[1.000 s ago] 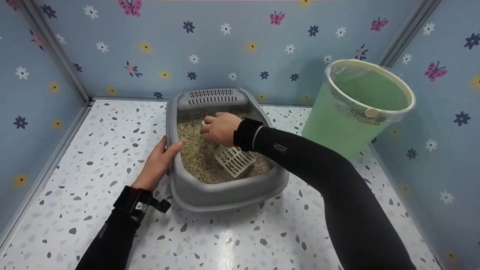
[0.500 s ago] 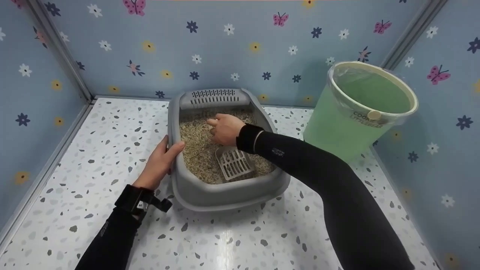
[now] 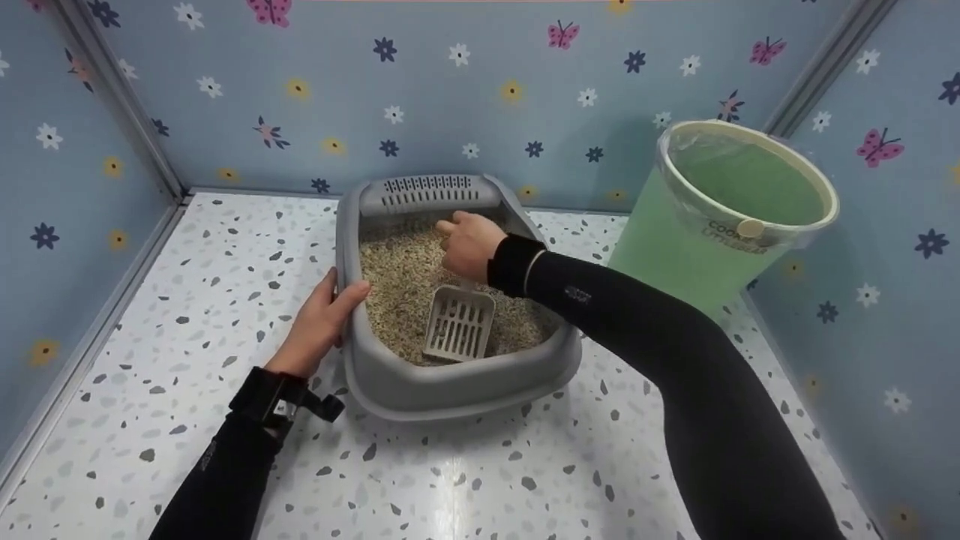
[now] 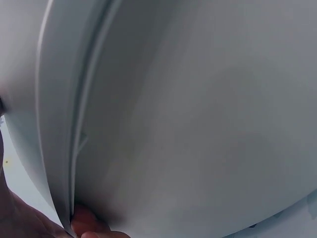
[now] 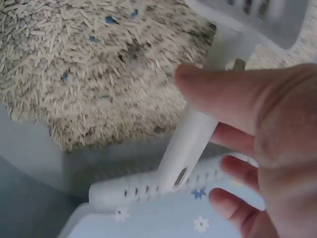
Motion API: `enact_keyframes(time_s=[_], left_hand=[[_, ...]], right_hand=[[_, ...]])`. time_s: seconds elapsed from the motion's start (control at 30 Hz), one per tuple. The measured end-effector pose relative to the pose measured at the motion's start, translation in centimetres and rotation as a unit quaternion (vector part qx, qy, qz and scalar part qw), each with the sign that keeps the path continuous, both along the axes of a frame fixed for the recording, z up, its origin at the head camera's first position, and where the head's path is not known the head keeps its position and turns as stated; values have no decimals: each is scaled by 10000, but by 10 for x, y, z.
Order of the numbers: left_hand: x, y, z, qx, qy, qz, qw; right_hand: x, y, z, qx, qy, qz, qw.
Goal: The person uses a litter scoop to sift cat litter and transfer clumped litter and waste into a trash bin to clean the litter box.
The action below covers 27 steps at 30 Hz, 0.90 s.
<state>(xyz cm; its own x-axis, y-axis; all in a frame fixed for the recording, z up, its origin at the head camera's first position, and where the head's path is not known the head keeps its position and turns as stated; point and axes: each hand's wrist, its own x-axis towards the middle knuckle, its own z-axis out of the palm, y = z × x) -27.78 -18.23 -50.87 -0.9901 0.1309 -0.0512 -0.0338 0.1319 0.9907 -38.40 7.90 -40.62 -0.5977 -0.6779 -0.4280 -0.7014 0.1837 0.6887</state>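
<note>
A grey litter box (image 3: 457, 390) holds beige pellet litter (image 3: 397, 262), with blue flecks showing in the right wrist view. My right hand (image 3: 474, 246) is over the litter, thumb and fingers around the handle (image 5: 190, 141) of a slotted litter scoop (image 3: 459, 324). The scoop's slotted head points toward the box's low front wall, close over the litter. On the box's left side my left hand (image 3: 319, 322) grips the rim, thumb over the inner edge and fingers outside. In the left wrist view its fingertips (image 4: 89, 220) press under the rim.
A green bin (image 3: 675, 247) with a cream rim and clear liner stands at the right, near the back corner. Patterned blue panels (image 3: 450, 97) enclose the speckled white floor (image 3: 210, 300) at the back and both sides.
The scoop has turned and its head has swung left, now near the front wall. My right hand has shifted slightly right. My left hand keeps its hold on the rim.
</note>
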Motion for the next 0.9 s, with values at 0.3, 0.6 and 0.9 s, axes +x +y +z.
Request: enact_keyframes(time_s=[0.3, 0.6, 0.9], left_hand=[[2, -4, 1, 20, 37, 62, 10000], [1, -3, 0, 62, 89, 96, 9999], [2, 1, 1, -59, 4, 109, 9999]], right_hand=[[15, 27, 76, -1672, -967, -497, 9799], [-1, 34, 78, -2077, -414, -94, 9773], [-20, 17, 28, -1833, -319, -5, 9825]])
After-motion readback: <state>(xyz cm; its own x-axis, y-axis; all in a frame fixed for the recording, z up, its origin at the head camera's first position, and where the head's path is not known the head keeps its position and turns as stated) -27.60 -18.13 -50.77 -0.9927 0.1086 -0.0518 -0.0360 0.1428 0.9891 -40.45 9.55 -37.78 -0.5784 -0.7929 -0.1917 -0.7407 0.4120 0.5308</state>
